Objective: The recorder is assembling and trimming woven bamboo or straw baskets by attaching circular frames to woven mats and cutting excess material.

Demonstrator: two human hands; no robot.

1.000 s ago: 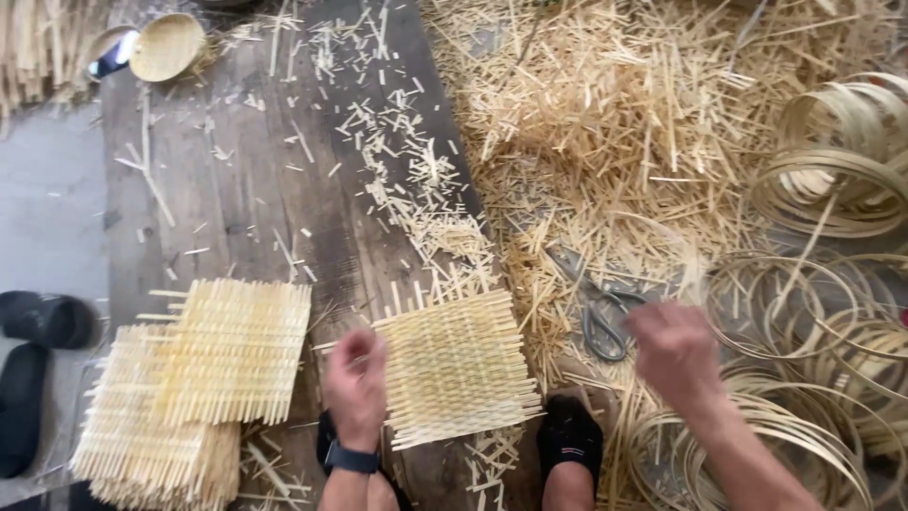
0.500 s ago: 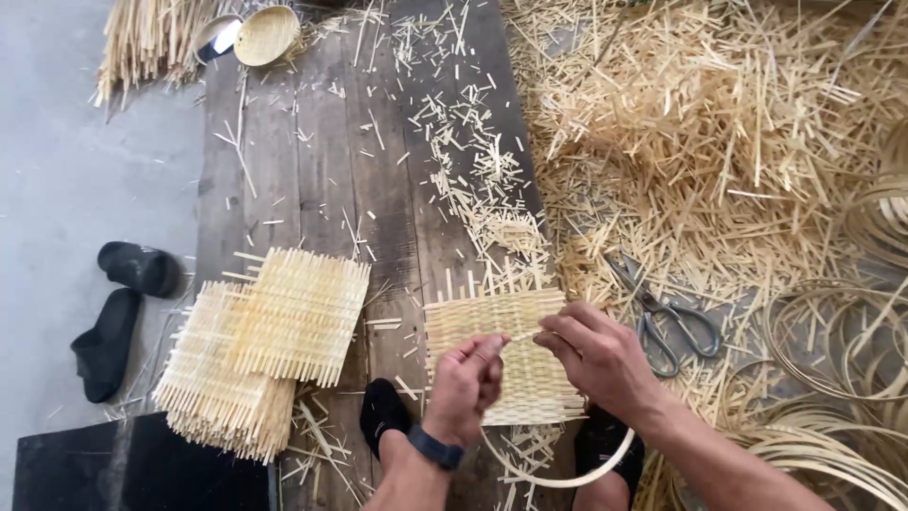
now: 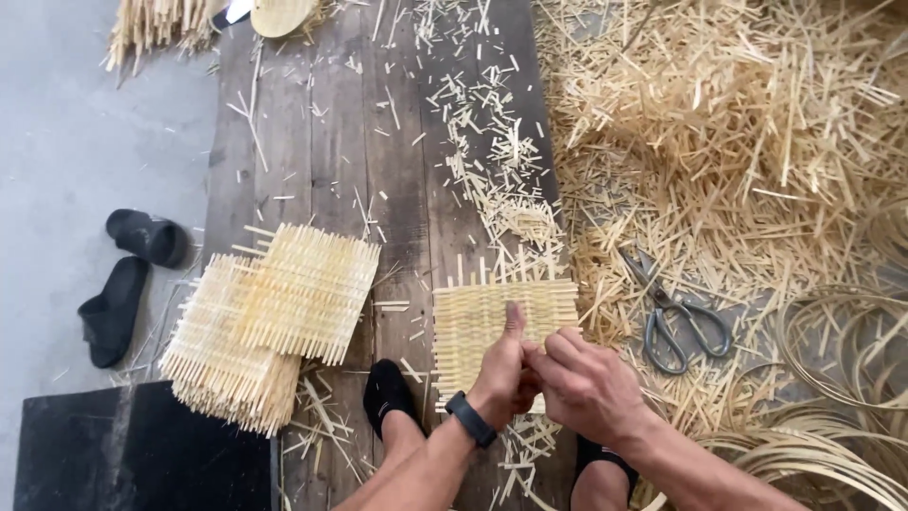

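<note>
Under both hands, left hand (image 3: 501, 374), right hand (image 3: 586, 383), woven mat (image 3: 492, 317)

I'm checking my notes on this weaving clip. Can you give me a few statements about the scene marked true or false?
1. Both hands meet over the woven mat. True: the left hand and right hand touch above its near edge.
2. The scissors lie left of the mat. False: they lie to its right, on the bamboo scraps.
3. A stack of mats sits left of the hands. True.
4. The slippers rest on the wooden boards. False: they lie on the grey floor beside the boards.
5. The left wrist is bare. False: it wears a dark band.
</note>
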